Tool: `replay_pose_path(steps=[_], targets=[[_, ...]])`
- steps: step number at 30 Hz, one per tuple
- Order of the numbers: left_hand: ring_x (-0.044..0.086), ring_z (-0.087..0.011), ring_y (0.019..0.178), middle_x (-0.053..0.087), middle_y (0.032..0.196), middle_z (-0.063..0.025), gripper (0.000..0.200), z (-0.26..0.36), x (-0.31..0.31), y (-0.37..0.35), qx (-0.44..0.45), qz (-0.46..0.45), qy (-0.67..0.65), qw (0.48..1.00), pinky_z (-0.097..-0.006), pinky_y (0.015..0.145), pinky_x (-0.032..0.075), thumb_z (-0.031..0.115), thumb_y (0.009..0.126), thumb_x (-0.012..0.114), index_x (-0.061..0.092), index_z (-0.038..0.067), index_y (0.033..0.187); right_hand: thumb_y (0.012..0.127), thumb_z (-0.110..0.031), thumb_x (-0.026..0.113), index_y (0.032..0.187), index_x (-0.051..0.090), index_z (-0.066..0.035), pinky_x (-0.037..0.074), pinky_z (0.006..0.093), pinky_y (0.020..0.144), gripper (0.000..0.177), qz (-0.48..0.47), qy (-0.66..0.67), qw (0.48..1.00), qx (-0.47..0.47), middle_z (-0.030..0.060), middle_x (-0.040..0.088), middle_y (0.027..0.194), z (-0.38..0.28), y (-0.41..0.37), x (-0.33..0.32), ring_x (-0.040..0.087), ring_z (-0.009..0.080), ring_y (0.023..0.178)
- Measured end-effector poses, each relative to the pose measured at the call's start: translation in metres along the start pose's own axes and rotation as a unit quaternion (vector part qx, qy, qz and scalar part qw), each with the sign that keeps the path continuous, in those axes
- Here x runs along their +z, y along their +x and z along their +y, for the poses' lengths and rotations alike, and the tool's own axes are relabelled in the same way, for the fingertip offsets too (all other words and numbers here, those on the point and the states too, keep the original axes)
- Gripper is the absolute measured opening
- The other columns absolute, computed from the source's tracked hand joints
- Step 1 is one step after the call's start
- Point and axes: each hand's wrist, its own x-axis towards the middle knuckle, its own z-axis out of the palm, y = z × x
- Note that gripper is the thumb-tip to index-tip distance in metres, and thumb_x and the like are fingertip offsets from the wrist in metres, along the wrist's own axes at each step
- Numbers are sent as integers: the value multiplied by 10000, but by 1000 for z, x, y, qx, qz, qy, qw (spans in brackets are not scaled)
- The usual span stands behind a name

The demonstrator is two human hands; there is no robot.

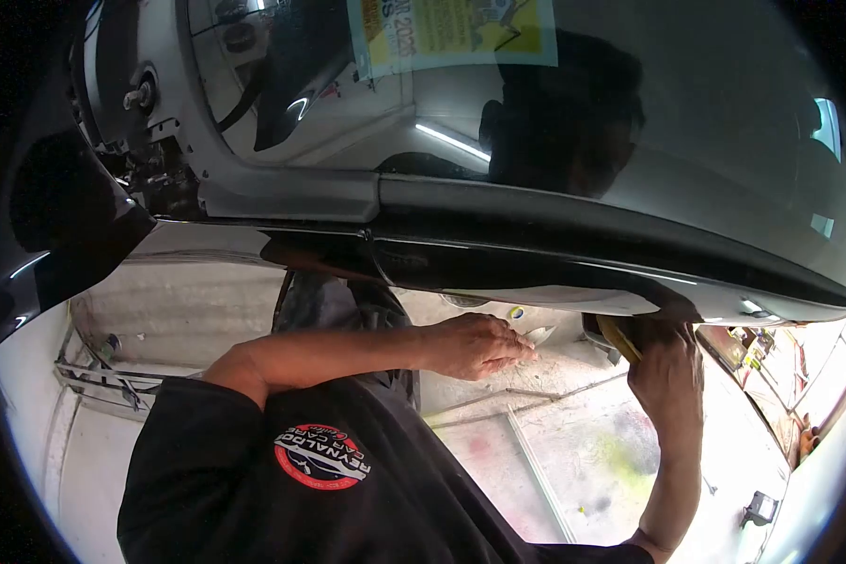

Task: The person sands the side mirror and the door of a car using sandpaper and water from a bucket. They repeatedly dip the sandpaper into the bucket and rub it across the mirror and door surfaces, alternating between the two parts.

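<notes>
My left hand hangs in the air below the lower edge of a dark glossy vehicle panel. Its fingers point right, loosely bent, and nothing shows clearly in them. A small pale pointed thing shows just past the fingertips; whether they touch it, I cannot tell. Farther right, my right hand is raised to the panel's underside, its fingers closed around a yellow-edged pad. The fingertips are partly hidden by the panel and the hand itself.
Dark glass with a yellow sticker reflects a head and a lamp. Open metalwork shows at upper left. Below are a paint-marked floor, a metal rack and a small dark device. Part of another person's hand may show at right.
</notes>
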Motion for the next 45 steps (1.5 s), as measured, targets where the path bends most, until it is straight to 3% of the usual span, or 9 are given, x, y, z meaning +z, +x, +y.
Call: replay_pose_path(steps=[12,16,17,20,25,29,32,40,45], targets=[[699,-280,1128,687,1317,-115,279,-2,-9,18,-19,38,-26,999,-382,978,572,134,1026,592,670,64,1285,803,-23,679,877,768,-25,566,498,767,116,40,30,999,-8,166,728,851,-6,3,19,701,336,838],[710,-294,1088,674,1335,-110,317,-2,-10,28,-37,58,-18,997,-395,952,585,163,1048,567,635,109,1353,767,-56,651,1025,762,-31,519,469,937,281,-66,-38,997,30,191,737,1025,-14,24,38,671,380,1000],[710,-295,1085,677,1328,-110,324,3,-14,28,-60,57,-23,996,-399,940,588,168,1051,566,627,121,1365,777,-22,647,1149,719,9,506,496,991,380,-219,24,963,156,223,700,1152,-18,35,18,650,405,1094],[718,-286,966,696,1219,-125,337,-6,-9,33,-65,79,-41,994,-414,864,597,172,1044,582,617,147,1378,775,32,639,1222,661,69,473,514,1064,449,-7,10,999,39,263,651,1240,-16,-9,-10,626,413,1185],[693,-250,770,703,1032,-127,316,7,-16,53,29,198,50,979,-386,751,571,113,1011,611,658,141,1322,766,-41,663,1268,660,34,368,533,1184,507,-48,-20,998,39,243,648,1249,-23,-14,24,574,434,1206],[695,-262,1082,707,1188,-146,284,14,-17,41,-181,98,-23,978,-388,921,560,2,981,600,669,68,1248,816,-19,598,1301,617,98,358,568,1196,500,41,-30,998,22,297,607,1337,-21,-21,38,538,457,1320],[696,-305,979,716,1098,-128,302,13,-5,47,16,179,49,982,-400,861,569,-14,935,609,666,66,1220,880,6,538,1325,606,115,366,563,1196,464,81,-36,992,87,299,566,1423,-4,-43,17,507,446,1381],[598,-331,1304,619,1400,-176,373,61,-7,93,65,205,77,973,-415,1085,500,-10,975,597,612,-2,1347,845,-4,565,1398,563,68,394,564,1163,558,131,82,987,52,263,523,1489,-34,-96,40,488,438,1396],[402,-379,1476,421,1581,-233,594,75,33,135,127,202,220,946,-445,1205,367,168,1043,581,362,-17,1563,810,10,596,1387,567,56,411,515,1153,580,224,216,940,139,260,537,1471,-34,-161,94,511,445,1363]])
